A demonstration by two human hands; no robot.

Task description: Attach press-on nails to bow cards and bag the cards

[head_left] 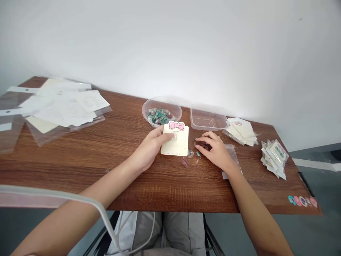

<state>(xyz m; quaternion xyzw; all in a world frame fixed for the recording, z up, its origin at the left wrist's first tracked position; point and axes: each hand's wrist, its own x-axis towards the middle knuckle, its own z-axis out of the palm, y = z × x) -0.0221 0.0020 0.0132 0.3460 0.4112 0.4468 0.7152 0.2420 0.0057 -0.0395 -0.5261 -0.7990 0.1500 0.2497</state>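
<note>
My left hand [151, 145] grips a pale yellow card [174, 146] with a pink bow printed on its top. Its thumb presses on a small clear piece at the card's middle. Over a scatter of small glossy pieces hovers my right hand [211, 147], thumb and index finger curved and apart. Whether a fingertip touches one of the pieces is hard to make out. Beside the card lie pink pieces [184, 162] and a grey-green piece [198, 153]. A clear plastic bag [233, 156] is partly under my right wrist.
Behind the card stands a round clear bowl [177, 106] with green, pink and clear pieces. A rectangular clear container [207, 122] sits to its right. Cards [242, 131] and filled packets [274, 158] lie farther right. White cards and bags [64, 103] spread at left; round stickers [303, 201] mark the right corner.
</note>
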